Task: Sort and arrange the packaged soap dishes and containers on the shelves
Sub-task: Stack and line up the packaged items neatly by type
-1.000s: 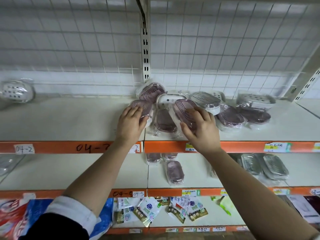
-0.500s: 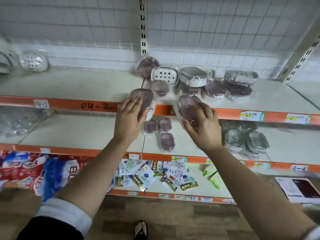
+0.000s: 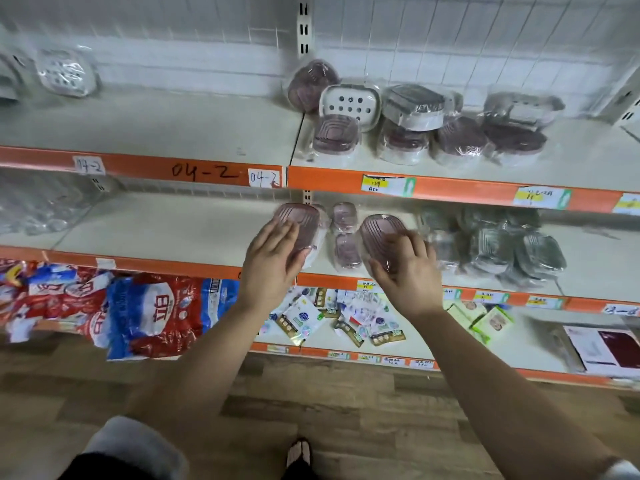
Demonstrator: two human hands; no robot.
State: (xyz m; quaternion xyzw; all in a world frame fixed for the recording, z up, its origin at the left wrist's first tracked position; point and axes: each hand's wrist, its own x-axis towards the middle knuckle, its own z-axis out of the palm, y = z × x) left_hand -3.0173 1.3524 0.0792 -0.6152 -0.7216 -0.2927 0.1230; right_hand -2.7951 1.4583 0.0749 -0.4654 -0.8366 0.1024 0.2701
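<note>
My left hand [image 3: 273,265] grips a wrapped mauve oval soap dish [image 3: 298,220] in front of the middle shelf [image 3: 166,230]. My right hand [image 3: 405,271] grips a second wrapped mauve soap dish [image 3: 379,233] just to its right. Between them, two small mauve packaged dishes [image 3: 346,237] lie on the middle shelf. On the upper shelf [image 3: 571,157] sits a cluster of packaged dishes: mauve ones [image 3: 336,133], a white perforated one [image 3: 349,103] and clear grey ones [image 3: 414,105].
Clear grey packaged containers [image 3: 512,247] crowd the middle shelf at the right. A lone white dish [image 3: 65,72] stands far left on the upper shelf. Red and blue bags [image 3: 138,313] and small packets [image 3: 346,320] fill the bottom shelf. Orange shelf edges carry price tags. A foot [image 3: 299,452] stands on the wooden floor.
Both hands lifted a mauve dish each off the upper shelf and carried them down to the middle shelf level. My view tilted downward.
</note>
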